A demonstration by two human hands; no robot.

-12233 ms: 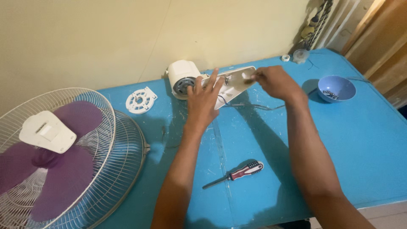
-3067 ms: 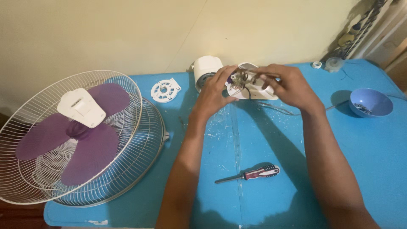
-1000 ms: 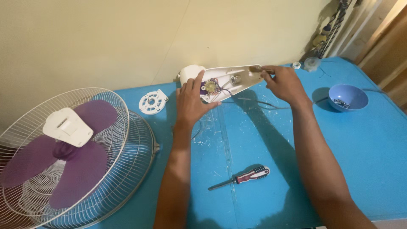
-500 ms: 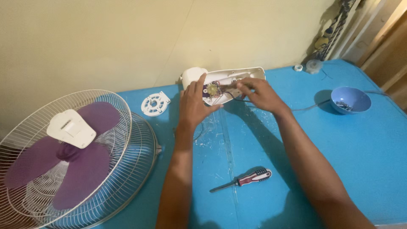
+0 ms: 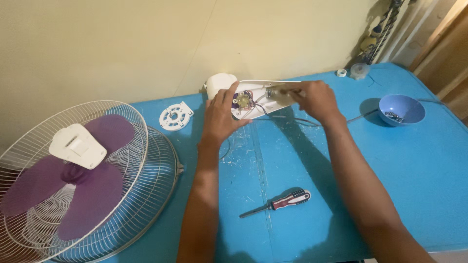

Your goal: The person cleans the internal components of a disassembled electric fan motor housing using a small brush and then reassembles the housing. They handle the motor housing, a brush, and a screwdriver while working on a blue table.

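Hands hold white fan housing lengthwise left-right, open side up.

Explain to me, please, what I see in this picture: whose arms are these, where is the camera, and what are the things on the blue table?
The camera sits on a person's head and looks down, so the two bare arms are that person's own. The left hand steadies an opened white fan housing with wires and small parts inside; the right hand grips its other end. On the blue table lie a screwdriver with a red and black handle, untouched, a round white plastic piece, and a blue bowl with small parts in it. At the left stands the fan's wire cage with purple blades.
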